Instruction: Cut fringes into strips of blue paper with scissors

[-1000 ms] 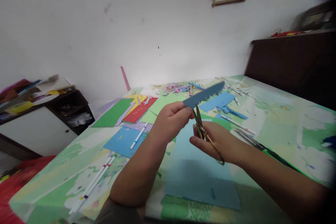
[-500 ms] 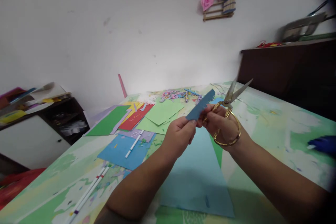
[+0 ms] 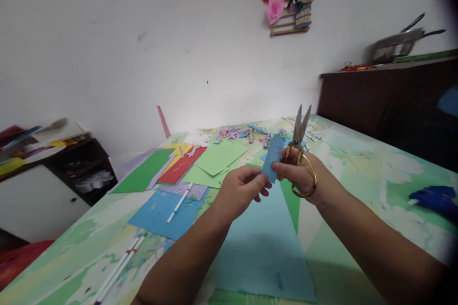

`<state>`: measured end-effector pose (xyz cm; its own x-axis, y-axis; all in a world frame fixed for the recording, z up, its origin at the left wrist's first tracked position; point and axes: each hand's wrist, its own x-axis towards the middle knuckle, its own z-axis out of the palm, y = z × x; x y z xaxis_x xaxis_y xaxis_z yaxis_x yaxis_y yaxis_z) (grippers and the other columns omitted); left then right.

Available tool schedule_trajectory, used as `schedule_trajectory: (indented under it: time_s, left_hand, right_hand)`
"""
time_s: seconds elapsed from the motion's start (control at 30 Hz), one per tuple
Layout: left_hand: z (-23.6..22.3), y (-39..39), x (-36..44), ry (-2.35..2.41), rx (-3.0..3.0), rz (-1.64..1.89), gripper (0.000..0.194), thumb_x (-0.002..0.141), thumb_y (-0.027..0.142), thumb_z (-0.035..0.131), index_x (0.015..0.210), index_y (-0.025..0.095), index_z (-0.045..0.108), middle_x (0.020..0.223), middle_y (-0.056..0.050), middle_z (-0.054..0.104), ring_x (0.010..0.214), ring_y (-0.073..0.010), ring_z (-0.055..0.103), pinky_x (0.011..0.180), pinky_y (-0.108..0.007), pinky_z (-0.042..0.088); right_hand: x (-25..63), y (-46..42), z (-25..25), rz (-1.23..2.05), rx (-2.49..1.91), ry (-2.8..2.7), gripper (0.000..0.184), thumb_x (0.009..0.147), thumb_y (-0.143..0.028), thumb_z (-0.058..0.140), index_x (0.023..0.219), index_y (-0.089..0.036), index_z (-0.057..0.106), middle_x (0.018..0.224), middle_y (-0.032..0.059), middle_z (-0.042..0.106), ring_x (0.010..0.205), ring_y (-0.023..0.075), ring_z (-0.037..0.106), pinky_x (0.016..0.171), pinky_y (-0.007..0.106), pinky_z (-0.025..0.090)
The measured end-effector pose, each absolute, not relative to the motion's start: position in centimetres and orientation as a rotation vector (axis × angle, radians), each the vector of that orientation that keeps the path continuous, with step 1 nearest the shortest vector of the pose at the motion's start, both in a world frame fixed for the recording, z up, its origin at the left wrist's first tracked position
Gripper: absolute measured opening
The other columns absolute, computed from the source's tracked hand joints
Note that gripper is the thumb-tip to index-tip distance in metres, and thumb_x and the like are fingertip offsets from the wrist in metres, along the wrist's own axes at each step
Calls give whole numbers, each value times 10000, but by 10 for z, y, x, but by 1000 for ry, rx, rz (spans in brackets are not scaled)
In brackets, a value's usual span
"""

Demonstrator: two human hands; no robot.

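A strip of blue paper (image 3: 272, 159) with a fringe cut along its right edge is held up above the table. My left hand (image 3: 243, 188) pinches its lower end between thumb and fingers. Gold-handled scissors (image 3: 296, 142) hang in my right hand (image 3: 298, 174), with the blades parted and pointing up. The thumb of that hand also presses on the strip's right side. Below both hands lies a large light-blue sheet (image 3: 263, 248) of paper.
Green, red and light-green sheets (image 3: 218, 157), a blue sheet (image 3: 157, 209) and markers (image 3: 180, 202) lie to the left. Paper scraps (image 3: 234, 133) are heaped at the back. A dark-blue object (image 3: 432, 200) sits at right. Beyond stands a dark cabinet (image 3: 350, 90).
The scissors have swung more upright and their blades have come closer together. The blue strip has turned steeper. My right thumb now presses on the strip, and the view has shifted slightly.
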<state>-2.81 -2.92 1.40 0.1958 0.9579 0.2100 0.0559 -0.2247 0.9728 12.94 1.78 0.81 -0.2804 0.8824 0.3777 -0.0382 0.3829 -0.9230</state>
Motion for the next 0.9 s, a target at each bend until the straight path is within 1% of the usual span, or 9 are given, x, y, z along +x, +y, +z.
schedule_trajectory:
  time_s: [0.13, 0.2, 0.27, 0.37, 0.43, 0.53, 0.63, 0.73, 0.9]
  left_hand:
    - [17, -30, -27, 989, 1499, 1057, 163, 736, 261, 543, 682, 117, 599, 631, -17, 611, 474, -76, 528, 442, -198, 413]
    - [19, -30, -26, 999, 1490, 1087, 175, 744, 256, 528, 660, 116, 591, 595, -7, 594, 455, -70, 517, 439, -195, 409]
    - [20, -30, -26, 1030, 1462, 1184, 188, 753, 260, 518, 644, 118, 574, 568, 3, 578, 441, -64, 501, 444, -194, 409]
    - [21, -30, -31, 1094, 1417, 1394, 192, 770, 269, 501, 636, 134, 527, 555, 23, 548, 444, -59, 486, 457, -191, 410]
    - [22, -30, -35, 1138, 1434, 1503, 174, 779, 255, 485, 644, 147, 501, 562, 36, 528, 459, -59, 482, 462, -186, 404]
    - [23, -30, -38, 1200, 1501, 1565, 164, 795, 235, 455, 650, 161, 479, 543, 50, 496, 465, -61, 463, 469, -184, 383]
    - [21, -30, -38, 1190, 1527, 1567, 149, 805, 241, 442, 677, 169, 470, 544, 55, 487, 467, -61, 456, 474, -187, 377]
    - [17, -32, -35, 1146, 1615, 1478, 124, 799, 234, 445, 698, 173, 480, 567, 52, 497, 463, -62, 461, 467, -192, 381]
    - [15, -37, -35, 1157, 1813, 1382, 104, 790, 226, 454, 713, 185, 511, 567, 50, 498, 460, -66, 454, 470, -205, 376]
  right_hand:
    - [127, 17, 7, 1025, -816, -1601, 232, 638, -327, 648, 672, -205, 454, 569, -47, 501, 537, 121, 493, 530, 273, 390]
    - [127, 14, 8, 1007, -845, -1610, 257, 645, -378, 641, 688, -205, 456, 582, -39, 498, 555, 131, 496, 540, 282, 391]
    - [128, 11, 11, 950, -903, -1654, 276, 690, -448, 593, 699, -203, 465, 591, -31, 493, 569, 136, 486, 542, 285, 380]
    - [131, 8, 15, 684, -1096, -1889, 339, 746, -540, 493, 691, -207, 455, 587, -31, 468, 554, 133, 441, 523, 278, 343]
    - [132, 8, 17, 485, -1218, -2078, 370, 748, -577, 465, 695, -212, 440, 585, -30, 464, 546, 138, 429, 509, 274, 322]
    - [132, 9, 15, 339, -1283, -2266, 395, 743, -607, 454, 699, -215, 427, 590, -19, 470, 533, 143, 423, 484, 268, 294]
    - [132, 7, 11, 347, -1227, -2376, 394, 750, -605, 449, 714, -213, 443, 622, -1, 498, 529, 143, 425, 476, 268, 283]
    - [133, 0, 10, 439, -1132, -2407, 371, 768, -582, 444, 785, -213, 481, 672, 20, 534, 573, 157, 453, 508, 278, 313]
    - [135, -12, 19, 406, -1080, -2444, 368, 745, -590, 464, 767, -223, 450, 663, 11, 507, 571, 158, 424, 523, 288, 326]
